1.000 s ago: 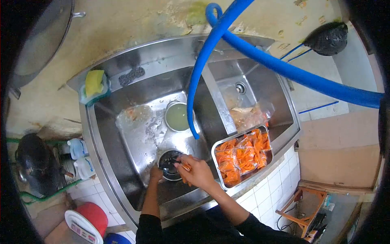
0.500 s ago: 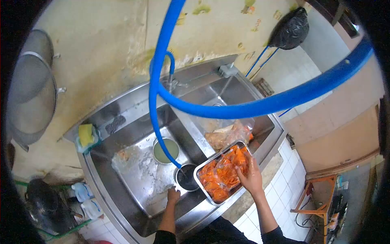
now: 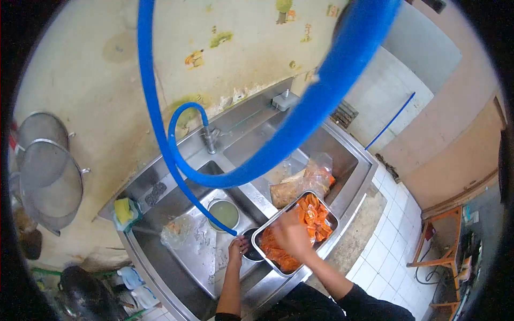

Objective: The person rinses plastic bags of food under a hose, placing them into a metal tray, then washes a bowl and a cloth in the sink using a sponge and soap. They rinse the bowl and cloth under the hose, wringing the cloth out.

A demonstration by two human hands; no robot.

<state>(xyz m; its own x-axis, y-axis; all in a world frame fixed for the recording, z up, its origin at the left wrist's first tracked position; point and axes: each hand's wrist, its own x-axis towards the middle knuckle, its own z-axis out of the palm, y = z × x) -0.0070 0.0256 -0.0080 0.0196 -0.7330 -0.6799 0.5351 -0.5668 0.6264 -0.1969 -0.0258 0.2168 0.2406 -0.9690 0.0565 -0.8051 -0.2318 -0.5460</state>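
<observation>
My left hand (image 3: 237, 250) is in the left sink basin at the rim of a dark-looking round pot (image 3: 254, 253), its fingers partly spread near the end of a blue hose (image 3: 188, 195). A metal tray (image 3: 333, 218) of orange packets (image 3: 314, 216) rests across the sink's front edge and divider. Over the tray's left part is my right hand (image 3: 292, 233), blurred by motion, so its grip is unclear. Beside the dark pot stands a round container (image 3: 225, 214) of greenish water.
A clear plastic bag (image 3: 178, 232) lies in the left basin. Another bag with brownish contents (image 3: 292, 191) is in the right basin. A sponge (image 3: 123, 211) sits at the left corner. Strainers (image 3: 51, 184) hang on the wall. The hose loops across the view above the sink.
My right hand has moved left from the tray's right edge to over the packets. My left hand has moved up to the dark pot's rim. The camera view and hose have shifted.
</observation>
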